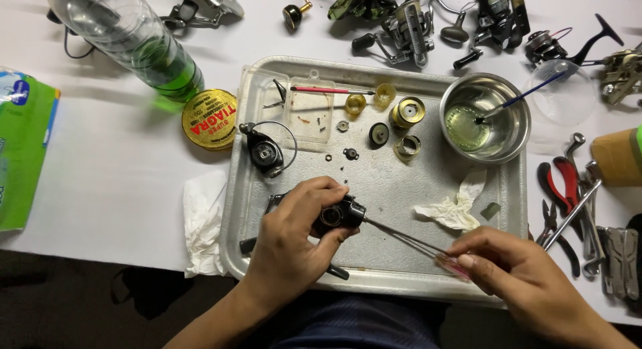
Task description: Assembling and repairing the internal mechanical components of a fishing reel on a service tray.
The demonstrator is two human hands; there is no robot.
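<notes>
My left hand grips a black fishing reel body over the near part of a metal tray. In my right hand is a thin screwdriver with a clear pink handle; its tip reaches into the reel body. Small reel parts lie on the tray: a gold spool, a black disc, rings and washers, and a black rotor with a wire bail.
On the tray stand a steel bowl of liquid with a brush, a clear plastic box and a crumpled tissue. Pliers and tools lie right. A green bottle, gold tin and several reels sit behind.
</notes>
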